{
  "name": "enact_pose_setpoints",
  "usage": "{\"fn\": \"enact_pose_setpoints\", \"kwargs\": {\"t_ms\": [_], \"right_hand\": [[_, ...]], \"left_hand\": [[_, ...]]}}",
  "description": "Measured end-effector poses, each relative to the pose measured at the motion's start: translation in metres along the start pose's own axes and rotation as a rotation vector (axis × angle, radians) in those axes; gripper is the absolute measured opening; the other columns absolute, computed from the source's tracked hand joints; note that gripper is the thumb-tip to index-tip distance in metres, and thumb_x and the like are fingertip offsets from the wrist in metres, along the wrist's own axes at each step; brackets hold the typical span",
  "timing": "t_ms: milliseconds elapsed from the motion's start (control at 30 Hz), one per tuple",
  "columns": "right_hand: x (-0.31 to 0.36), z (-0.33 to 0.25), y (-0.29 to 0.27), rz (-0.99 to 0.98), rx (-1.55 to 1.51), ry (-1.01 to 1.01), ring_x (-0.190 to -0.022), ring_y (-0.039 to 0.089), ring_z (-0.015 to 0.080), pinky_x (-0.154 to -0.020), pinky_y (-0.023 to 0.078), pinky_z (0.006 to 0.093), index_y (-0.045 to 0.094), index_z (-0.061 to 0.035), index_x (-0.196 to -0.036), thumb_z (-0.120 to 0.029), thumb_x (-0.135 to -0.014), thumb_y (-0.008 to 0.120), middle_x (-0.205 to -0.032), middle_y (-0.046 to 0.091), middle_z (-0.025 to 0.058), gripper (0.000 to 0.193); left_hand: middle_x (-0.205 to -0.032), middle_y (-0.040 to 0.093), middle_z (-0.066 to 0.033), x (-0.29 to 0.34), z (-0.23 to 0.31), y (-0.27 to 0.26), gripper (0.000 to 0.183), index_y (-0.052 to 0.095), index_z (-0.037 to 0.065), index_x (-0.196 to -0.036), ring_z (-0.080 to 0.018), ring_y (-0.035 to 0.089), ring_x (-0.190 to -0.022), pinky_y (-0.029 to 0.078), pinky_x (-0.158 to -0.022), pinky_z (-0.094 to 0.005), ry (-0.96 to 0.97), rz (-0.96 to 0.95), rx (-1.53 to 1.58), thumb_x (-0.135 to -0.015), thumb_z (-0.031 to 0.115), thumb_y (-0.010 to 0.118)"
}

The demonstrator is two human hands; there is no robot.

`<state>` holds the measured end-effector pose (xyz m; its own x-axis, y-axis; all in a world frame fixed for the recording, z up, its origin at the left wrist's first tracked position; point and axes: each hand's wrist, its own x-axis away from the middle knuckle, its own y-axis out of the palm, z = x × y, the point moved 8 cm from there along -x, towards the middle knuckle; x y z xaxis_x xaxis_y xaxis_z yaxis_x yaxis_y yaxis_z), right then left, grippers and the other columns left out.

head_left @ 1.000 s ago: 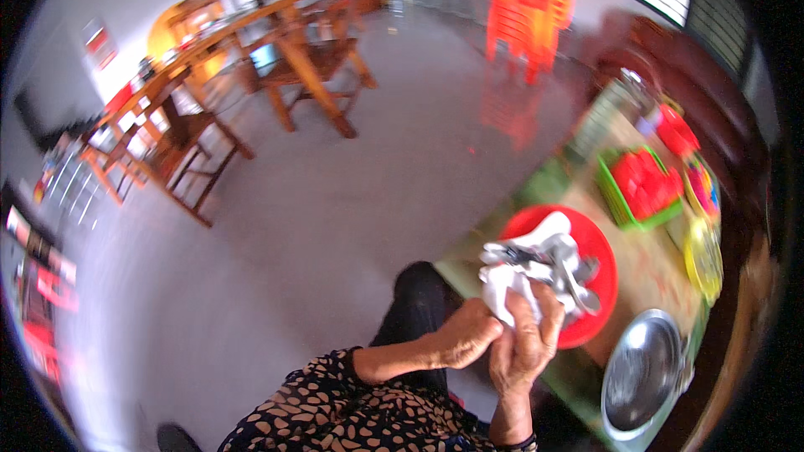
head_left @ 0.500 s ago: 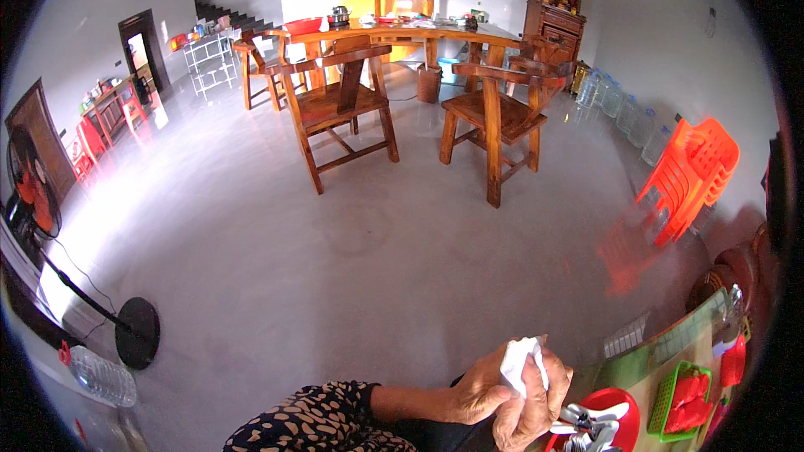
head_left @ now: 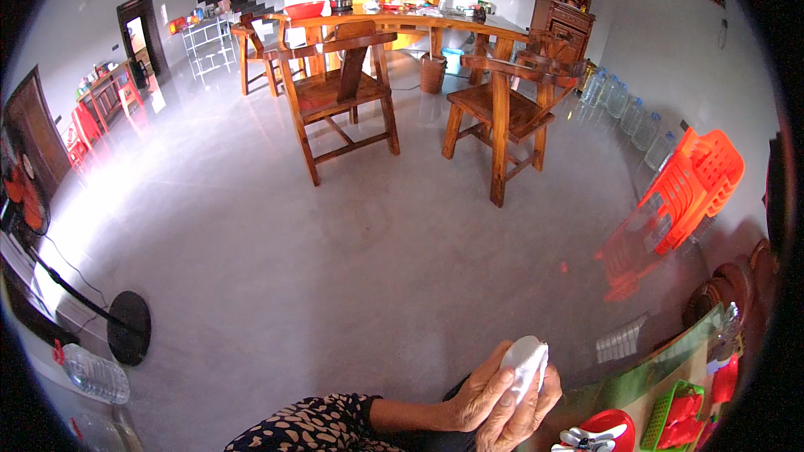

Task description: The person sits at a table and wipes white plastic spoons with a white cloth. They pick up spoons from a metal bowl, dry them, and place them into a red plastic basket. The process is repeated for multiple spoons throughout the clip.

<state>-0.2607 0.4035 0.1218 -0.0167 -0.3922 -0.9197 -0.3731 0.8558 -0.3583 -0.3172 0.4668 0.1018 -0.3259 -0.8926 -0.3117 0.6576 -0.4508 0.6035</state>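
Note:
Close together at the lower edge, both my hands are closed around something white. My left hand (head_left: 479, 398) grips a smooth, pale oval piece (head_left: 523, 355) that looks like a spoon's bowl; its lower part is hidden by fingers. My right hand (head_left: 529, 415) presses a bright white cloth or tissue (head_left: 536, 365) against the oval's right side. Just right of my hands, a round red plate (head_left: 621, 423) holds several white spoons (head_left: 586, 439) with some dark parts among them.
Beside the plate, a green basket (head_left: 659, 416) with red packets stands on a low table (head_left: 636, 391). Two wooden chairs (head_left: 343, 96) face a long wooden table (head_left: 402, 23). Stacked orange chairs (head_left: 699, 180) and water bottles line the right. A fan base (head_left: 130, 328) is left.
The white thing between my hands has turned from a crumpled look to a smooth oval face. My fingers have shifted around it, and the view has moved slightly.

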Motion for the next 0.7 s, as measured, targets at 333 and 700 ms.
{"fn": "enact_pose_setpoints", "kwargs": {"t_ms": [333, 700], "right_hand": [[-0.02, 0.012, -0.047, -0.219, -0.405, 0.735, -0.092, 0.054, 0.0333, -0.081, 0.043, 0.0402, 0.05, 0.0063, -0.114, -0.03, -0.095, 0.041, -0.107, 0.05, 0.0195, 0.041], [0.061, 0.015, -0.173, -0.31, 0.599, 0.458, -0.101, 0.042, 0.033, -0.089, 0.033, 0.0471, 0.055, 0.0034, -0.097, -0.019, -0.075, 0.056, -0.107, 0.047, 0.0186, 0.031]], "left_hand": [[-0.123, 0.04, -0.0102, 0.019, -0.028, 0.041, 0.056, 0.026, 0.004, -0.133, -0.0193, 0.037, -0.118, 0.028, -0.101, -0.0313, -0.084, -0.046, 0.16, -0.094, 0.037, 0.047], [-0.124, 0.047, -0.0065, 0.113, -0.1, 0.124, 0.048, 0.035, 0.002, -0.133, -0.0142, 0.045, -0.111, 0.036, -0.096, -0.0284, -0.561, -0.328, 0.036, -0.098, 0.033, 0.041]]}}
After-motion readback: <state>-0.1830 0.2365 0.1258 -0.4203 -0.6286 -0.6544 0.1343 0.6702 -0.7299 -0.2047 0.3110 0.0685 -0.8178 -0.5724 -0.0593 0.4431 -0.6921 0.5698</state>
